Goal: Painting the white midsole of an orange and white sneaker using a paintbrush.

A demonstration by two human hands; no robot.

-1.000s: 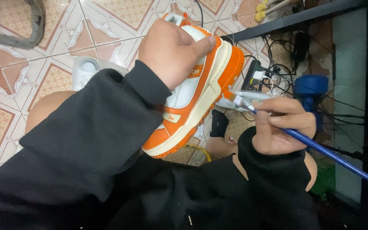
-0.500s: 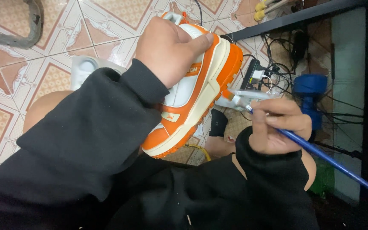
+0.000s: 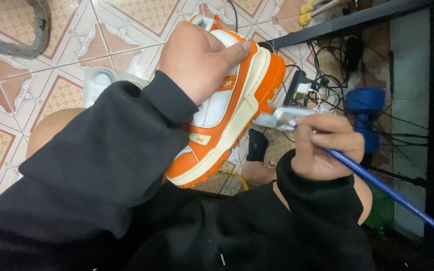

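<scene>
I sit over the tiled floor (image 3: 126, 30) with my knees apart, so the work hangs above my lap rather than resting on any surface.

The orange and white sneaker (image 3: 227, 110) is held in the air at the middle of the view, turned on its side. This presents the cream midsole edge and the orange outsole to the right, toward the tool. Its long axis runs diagonally, from the near left end low by my sleeve to the far right end high by the floor cables (image 3: 322, 85). I cannot tell toe from heel with certainty.

My left hand (image 3: 199, 60) clamps the upper from above, thumb stretched across the white panel, to steady the shoe.

My right hand (image 3: 327, 145) has its fingers closed narrow around the blue-handled brush (image 3: 377, 183), pen-style. The handle trails near right, and the pale head (image 3: 277, 118) touches the sole edge.
</scene>
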